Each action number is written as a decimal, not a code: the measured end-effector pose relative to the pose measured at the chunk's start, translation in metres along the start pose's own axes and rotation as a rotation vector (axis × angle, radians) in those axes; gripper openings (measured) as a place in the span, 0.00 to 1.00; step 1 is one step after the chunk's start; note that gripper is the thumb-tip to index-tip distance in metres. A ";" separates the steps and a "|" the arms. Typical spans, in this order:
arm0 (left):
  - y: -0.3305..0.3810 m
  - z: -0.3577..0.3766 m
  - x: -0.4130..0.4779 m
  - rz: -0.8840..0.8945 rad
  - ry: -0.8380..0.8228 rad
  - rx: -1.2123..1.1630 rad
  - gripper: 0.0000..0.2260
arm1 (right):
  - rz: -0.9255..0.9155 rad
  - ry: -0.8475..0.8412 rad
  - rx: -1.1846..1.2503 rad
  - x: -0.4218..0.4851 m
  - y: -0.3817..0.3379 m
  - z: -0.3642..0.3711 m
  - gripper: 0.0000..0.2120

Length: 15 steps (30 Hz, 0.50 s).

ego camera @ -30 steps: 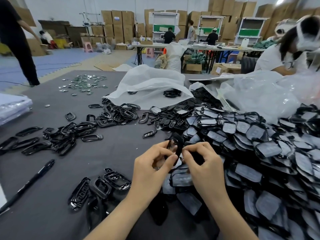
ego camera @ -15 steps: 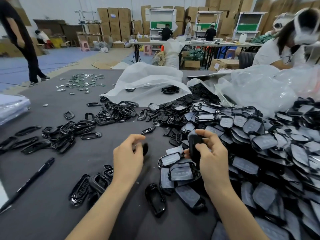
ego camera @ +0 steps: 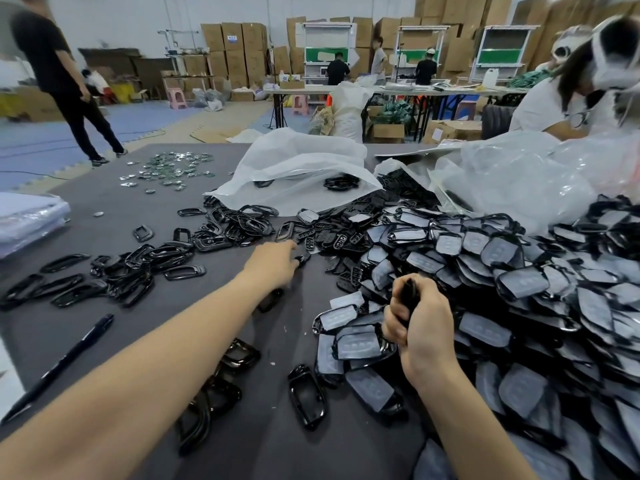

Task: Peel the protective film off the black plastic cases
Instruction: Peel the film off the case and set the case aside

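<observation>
Right hand (ego camera: 420, 327): fingers clenched round one black case (ego camera: 410, 296), held upright at the near edge of the heap of film-covered cases (ego camera: 502, 271), right of centre.
Left hand (ego camera: 273, 263): extended far across the grey table (ego camera: 114, 216), fingertips at a small black part (ego camera: 303, 259); grip blurred, cannot tell.
Pen (ego camera: 62, 362): near left.

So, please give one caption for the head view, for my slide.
Right hand grips a black case beside the film-covered pile; left hand reaches out over the grey table.
</observation>
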<state>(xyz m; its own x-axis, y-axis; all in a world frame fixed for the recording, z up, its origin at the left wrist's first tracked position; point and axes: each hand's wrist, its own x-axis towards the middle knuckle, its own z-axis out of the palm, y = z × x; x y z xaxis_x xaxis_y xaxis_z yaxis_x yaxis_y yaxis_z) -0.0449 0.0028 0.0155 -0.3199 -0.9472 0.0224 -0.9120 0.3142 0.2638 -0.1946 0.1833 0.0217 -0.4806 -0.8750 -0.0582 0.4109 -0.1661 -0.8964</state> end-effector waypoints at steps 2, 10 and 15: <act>-0.006 0.011 0.002 0.055 0.055 0.019 0.13 | 0.008 0.006 0.007 0.001 -0.001 -0.001 0.17; -0.019 -0.031 -0.018 -0.028 0.024 -0.314 0.09 | -0.023 0.029 -0.059 0.002 0.001 -0.001 0.13; -0.017 -0.030 -0.063 -0.001 -0.205 -0.050 0.05 | -0.180 0.143 -0.337 0.003 0.007 -0.001 0.11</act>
<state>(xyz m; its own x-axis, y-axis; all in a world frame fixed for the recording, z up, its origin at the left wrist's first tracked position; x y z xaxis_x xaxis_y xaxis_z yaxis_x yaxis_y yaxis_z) -0.0016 0.0549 0.0383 -0.3696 -0.9128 -0.1736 -0.9000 0.3053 0.3111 -0.1942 0.1798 0.0146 -0.6345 -0.7694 0.0732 0.0453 -0.1315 -0.9903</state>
